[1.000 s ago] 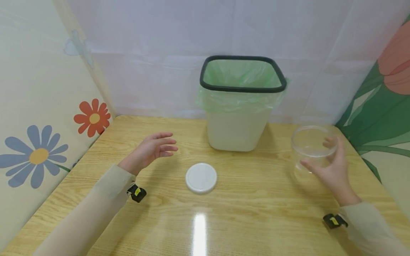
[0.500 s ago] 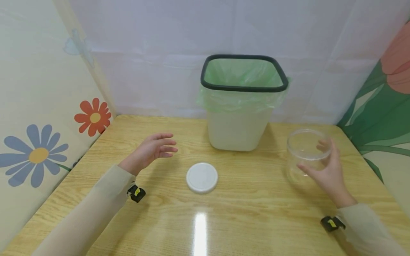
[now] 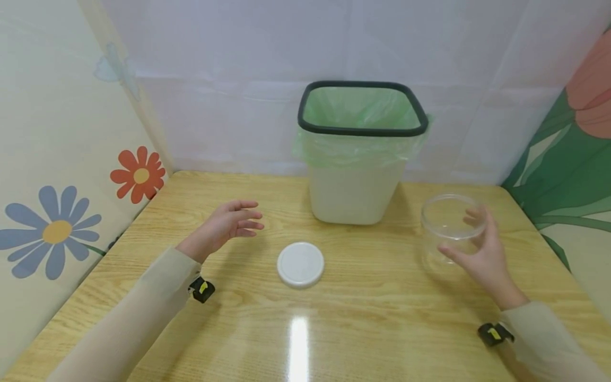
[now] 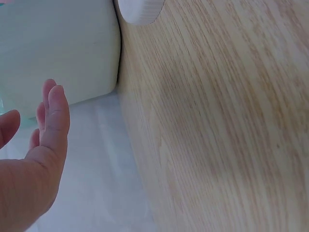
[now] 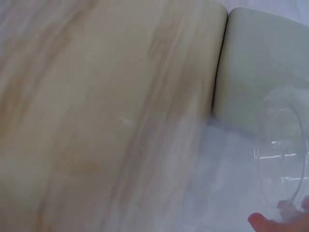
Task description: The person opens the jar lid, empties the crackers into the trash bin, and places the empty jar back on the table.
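My right hand (image 3: 484, 260) holds a clear round jar (image 3: 446, 231) from its right side, with the thumb in front and the fingers round the back. The jar stands upright with no lid on it; whether its base touches the table I cannot tell. In the right wrist view the jar (image 5: 280, 157) and some fingertips (image 5: 263, 222) show at the lower right. My left hand (image 3: 229, 223) hovers over the left of the table with nothing in it, fingers loosely extended. Between the hands a round white lid (image 3: 300, 264) lies flat on the wood.
A pale bin (image 3: 353, 191) with a black rim and a green bag liner stands at the back of the wooden table (image 3: 363, 323), against a white cloth backdrop. Flower-printed panels (image 3: 57, 233) flank the table on both sides.
The right hand has moved the jar leftward and slightly nearer to me. My left hand, the lid and the bin have stayed in place.
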A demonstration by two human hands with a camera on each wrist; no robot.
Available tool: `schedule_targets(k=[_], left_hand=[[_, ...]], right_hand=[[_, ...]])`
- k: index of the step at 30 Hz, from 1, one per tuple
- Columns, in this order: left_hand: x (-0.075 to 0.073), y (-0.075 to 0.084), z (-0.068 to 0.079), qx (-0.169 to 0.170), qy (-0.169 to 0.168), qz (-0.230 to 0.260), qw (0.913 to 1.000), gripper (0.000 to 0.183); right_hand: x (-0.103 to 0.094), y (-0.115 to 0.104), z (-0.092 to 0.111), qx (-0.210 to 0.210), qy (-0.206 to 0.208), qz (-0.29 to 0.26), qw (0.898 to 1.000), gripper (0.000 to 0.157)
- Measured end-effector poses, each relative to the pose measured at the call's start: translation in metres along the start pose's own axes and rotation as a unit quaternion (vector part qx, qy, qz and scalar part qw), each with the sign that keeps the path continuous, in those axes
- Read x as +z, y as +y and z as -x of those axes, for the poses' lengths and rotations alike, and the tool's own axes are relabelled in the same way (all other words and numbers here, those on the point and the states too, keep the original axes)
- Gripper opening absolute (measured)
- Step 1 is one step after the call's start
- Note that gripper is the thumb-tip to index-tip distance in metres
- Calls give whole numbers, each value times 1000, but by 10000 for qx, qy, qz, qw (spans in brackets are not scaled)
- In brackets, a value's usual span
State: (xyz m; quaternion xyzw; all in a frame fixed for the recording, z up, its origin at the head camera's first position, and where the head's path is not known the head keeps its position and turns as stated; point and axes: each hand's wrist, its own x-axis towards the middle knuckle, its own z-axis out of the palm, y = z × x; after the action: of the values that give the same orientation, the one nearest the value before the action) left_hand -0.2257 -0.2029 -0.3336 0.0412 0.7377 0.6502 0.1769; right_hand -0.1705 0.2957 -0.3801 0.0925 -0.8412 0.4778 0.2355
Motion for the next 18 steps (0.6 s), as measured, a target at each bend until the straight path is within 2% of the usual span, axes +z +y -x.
schedule_targets(k=[10, 18], left_hand=[[1, 0, 3, 10, 1, -106, 9999, 53], [1, -3, 3, 29, 23, -76, 10000, 52]], right_hand=[[3, -2, -2, 16, -611, -88, 9981, 110], [4, -2, -2, -55, -741, 9, 9972, 108]])
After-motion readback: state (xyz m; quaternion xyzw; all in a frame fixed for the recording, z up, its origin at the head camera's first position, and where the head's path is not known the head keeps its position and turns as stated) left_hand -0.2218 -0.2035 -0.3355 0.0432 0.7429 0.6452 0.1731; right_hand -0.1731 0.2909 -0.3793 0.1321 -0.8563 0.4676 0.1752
